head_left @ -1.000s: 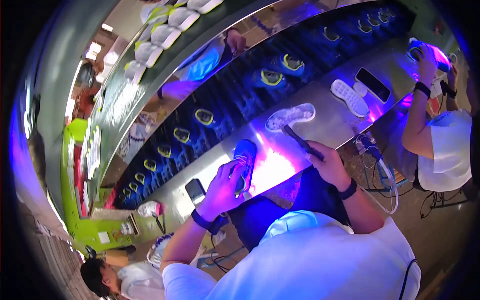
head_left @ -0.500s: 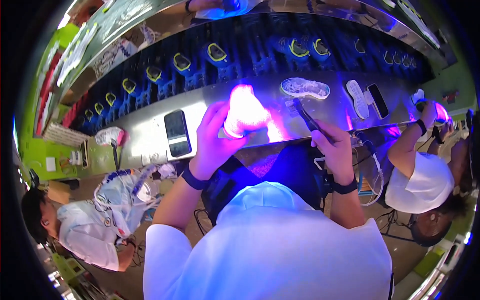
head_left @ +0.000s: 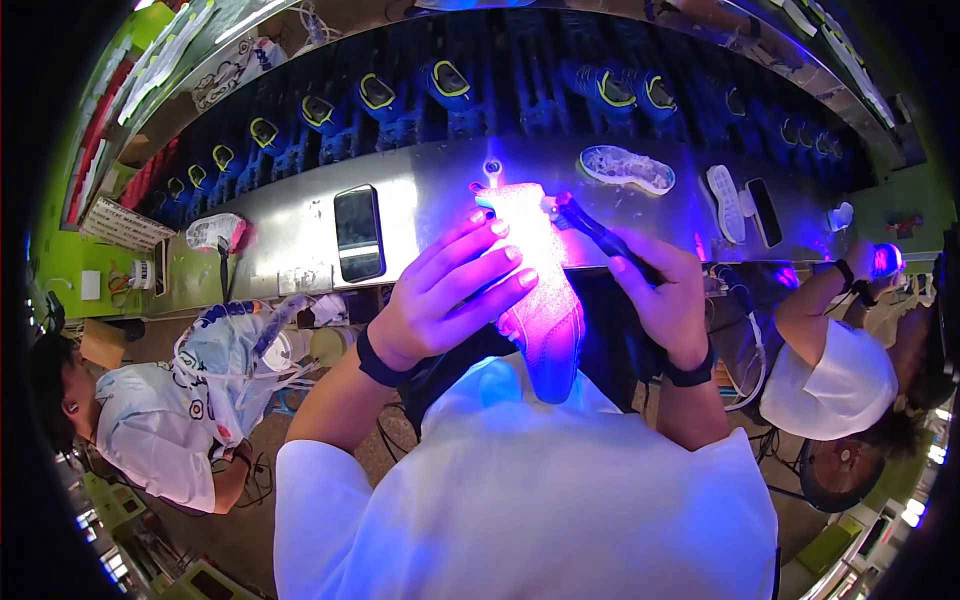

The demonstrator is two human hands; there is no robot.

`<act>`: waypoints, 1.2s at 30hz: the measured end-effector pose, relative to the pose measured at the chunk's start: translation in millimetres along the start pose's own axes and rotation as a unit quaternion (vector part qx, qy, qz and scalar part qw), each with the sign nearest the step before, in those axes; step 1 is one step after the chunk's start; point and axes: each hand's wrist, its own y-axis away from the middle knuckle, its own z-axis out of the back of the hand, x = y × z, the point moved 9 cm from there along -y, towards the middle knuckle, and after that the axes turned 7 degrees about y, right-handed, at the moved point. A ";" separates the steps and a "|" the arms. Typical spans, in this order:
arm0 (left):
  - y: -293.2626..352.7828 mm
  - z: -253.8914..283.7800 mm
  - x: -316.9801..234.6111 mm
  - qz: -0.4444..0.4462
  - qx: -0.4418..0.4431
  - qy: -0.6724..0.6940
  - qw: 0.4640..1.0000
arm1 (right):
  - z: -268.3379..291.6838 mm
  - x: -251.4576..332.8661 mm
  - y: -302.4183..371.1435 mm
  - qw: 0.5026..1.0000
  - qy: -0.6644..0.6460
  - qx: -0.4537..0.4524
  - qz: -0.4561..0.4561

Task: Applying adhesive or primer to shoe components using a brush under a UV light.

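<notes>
My left hand [head_left: 440, 305] holds a shoe upper [head_left: 550, 345] from its left side, fingers spread over it and toe pointing toward me. Bright violet light washes out the middle of the upper. A brush [head_left: 592, 230] with a dark handle is gripped in my right hand [head_left: 662, 295]. Its head meets the right edge of the upper, near the end away from the toe; glare hides the exact contact. Beyond the upper, a small round fitting [head_left: 492, 168] stands at the bench.
On the metal bench [head_left: 420, 190] lie a phone [head_left: 358, 235], a shoe sole [head_left: 627, 169], a white sole [head_left: 725, 204] and another phone [head_left: 765, 212]. Behind runs a rack of dark shoes [head_left: 376, 92] with yellow collars. People sit left [head_left: 150, 440] and right [head_left: 830, 375].
The shoe upper has turned and come nearer, its toe now toward me. My right hand has brought the brush left and onto the upper. The rack's shoes have shifted slightly right.
</notes>
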 end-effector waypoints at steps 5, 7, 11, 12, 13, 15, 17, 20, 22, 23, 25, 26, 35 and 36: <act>-0.1 -15.0 1.6 -0.003 0.022 -0.007 1.000 | -0.7 -19.6 24.1 0.996 -0.043 0.041 -0.060; -0.9 -21.4 5.1 0.007 0.032 -0.017 0.999 | -4.7 -28.7 39.4 0.977 -0.135 0.104 -0.125; -2.9 -33.4 4.6 -0.015 0.040 -0.015 0.999 | 12.1 -34.9 45.2 0.969 -0.141 0.135 -0.154; -3.9 -36.7 2.8 -0.015 0.044 -0.007 0.999 | 11.4 -44.4 45.0 0.958 -0.138 0.135 -0.211; -7.3 -40.7 0.7 -0.022 0.051 -0.006 0.998 | 15.7 -44.7 37.9 0.974 -0.106 0.098 -0.174; -12.6 -47.6 -2.9 -0.029 0.058 -0.005 0.998 | 19.2 -47.9 34.8 0.985 -0.071 0.059 -0.144; -12.4 -49.7 2.9 -0.009 0.056 -0.004 0.998 | 16.1 -48.4 31.6 0.984 -0.104 0.066 -0.129; -9.4 -51.0 13.8 0.025 0.057 -0.019 0.998 | 12.5 -59.2 44.2 0.962 -0.158 0.146 -0.170; -7.4 -55.1 21.9 0.065 0.075 -0.015 0.995 | 14.3 -62.4 48.1 0.961 -0.168 0.151 -0.161; -5.1 -58.3 25.5 0.073 0.080 -0.012 0.994 | 16.1 -64.9 50.0 0.961 -0.155 0.150 -0.172; -2.8 -62.6 28.2 0.096 0.076 -0.006 0.993 | 16.3 -71.7 52.8 0.960 -0.147 0.152 -0.184; -2.0 -63.4 31.2 0.114 0.068 0.002 0.991 | 15.1 -77.7 54.9 0.957 -0.152 0.152 -0.196; 15.1 -65.6 47.1 0.219 0.058 0.024 0.974 | -2.4 -95.8 61.9 0.947 -0.177 0.144 -0.227; 19.4 -65.8 50.0 0.239 0.055 0.034 0.969 | -4.7 -97.5 64.1 0.945 -0.183 0.141 -0.231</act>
